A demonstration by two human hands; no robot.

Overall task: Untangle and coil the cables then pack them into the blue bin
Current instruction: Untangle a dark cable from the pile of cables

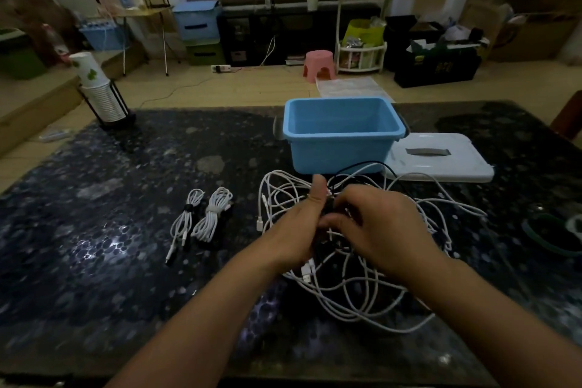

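Note:
A tangle of white and black cables (356, 290) sprawls over the dark table in front of the blue bin (341, 135), which stands empty. My left hand (297, 227) and my right hand (378, 227) meet over the middle of the tangle, both with fingers curled on a dark cable between them; my left thumb points up. Two coiled white cables lie to the left, one (185, 217) bound with a black tie, the other (212, 214) with a white tie.
The bin's white lid (441, 157) lies flat to the right of the bin. A stack of paper cups in a black holder (100, 98) stands at the table's far left corner. A dark green ring-shaped object (548, 236) sits at the right edge.

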